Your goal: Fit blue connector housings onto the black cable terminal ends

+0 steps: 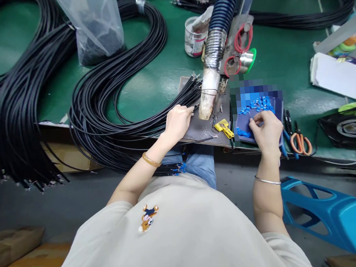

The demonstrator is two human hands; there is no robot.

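My left hand point(178, 123) is closed on the end of a black cable, beside the mouth of a ribbed extraction hose point(216, 34). A thick bundle of black cables point(100, 103) curves away to the left, its stripped ends lying above that hand. My right hand point(268, 132) is over a tray point(244, 123) of small blue connectors point(261, 103), thumb and forefinger pinched together; whatever is between the fingertips is too small to make out. Between the hands lies a yellow clip point(224, 128) on a dark board point(196, 130).
Orange-handled scissors point(300, 142) and pliers are right of the tray. Behind stand a plastic cup point(194, 38), red-handled scissors point(243, 38) and a plastic bag point(97, 28). A black fan point(352, 126) sits far right, a blue stool point(337, 215) below. Cables with blue ends hang at my lap.
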